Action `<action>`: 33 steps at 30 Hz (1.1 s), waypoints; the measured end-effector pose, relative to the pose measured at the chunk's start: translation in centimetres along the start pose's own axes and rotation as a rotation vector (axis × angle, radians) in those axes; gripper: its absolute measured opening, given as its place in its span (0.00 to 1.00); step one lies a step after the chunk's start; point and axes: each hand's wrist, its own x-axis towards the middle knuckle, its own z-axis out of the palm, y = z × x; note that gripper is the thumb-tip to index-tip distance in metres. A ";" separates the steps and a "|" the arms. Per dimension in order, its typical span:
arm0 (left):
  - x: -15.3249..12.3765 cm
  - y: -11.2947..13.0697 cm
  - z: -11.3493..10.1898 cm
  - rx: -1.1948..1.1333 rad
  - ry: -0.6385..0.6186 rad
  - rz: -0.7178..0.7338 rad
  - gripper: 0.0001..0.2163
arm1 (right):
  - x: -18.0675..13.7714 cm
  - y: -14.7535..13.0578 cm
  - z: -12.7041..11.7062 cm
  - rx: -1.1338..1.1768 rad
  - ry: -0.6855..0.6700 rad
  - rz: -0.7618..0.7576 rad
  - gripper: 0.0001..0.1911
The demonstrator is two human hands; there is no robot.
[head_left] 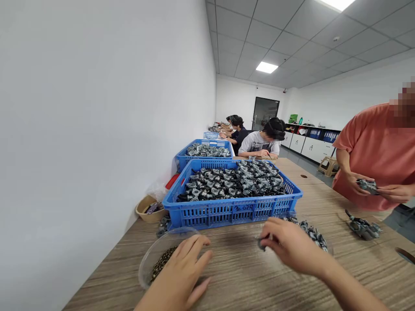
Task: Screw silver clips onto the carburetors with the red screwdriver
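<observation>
While the left hand (181,276) lies spread at the one clear bowl (147,263), the right hand (288,246) pinches a small dark part (261,244) before two blue crates (227,211) (bare worktop (259,285) nearer the edge).

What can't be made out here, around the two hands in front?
1. Head view: the small dark piece in the right hand is mostly covered by that hand, so its kind is unclear.
2. Head view: the bits in the clear bowl are too small to identify, and the left hand covers part of it.
3. Head view: a dark object on the table is cut off by the right edge.
</observation>
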 end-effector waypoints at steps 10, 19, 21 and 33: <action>-0.8 -2.4 0.8 0.276 -0.240 -0.102 0.24 | 3.4 -3.4 13.3 -0.148 -0.188 -0.166 0.09; -1.1 -4.3 -0.8 0.242 -0.357 -0.297 0.27 | 2.5 -0.7 15.5 -0.134 -0.171 -0.155 0.11; -0.8 -3.7 -1.0 0.252 -0.313 -0.296 0.22 | 1.9 0.0 14.9 -0.127 -0.165 -0.131 0.09; 8.4 -0.6 -3.3 0.009 -0.012 -0.168 0.12 | 1.3 1.4 15.6 -0.070 -0.183 0.003 0.16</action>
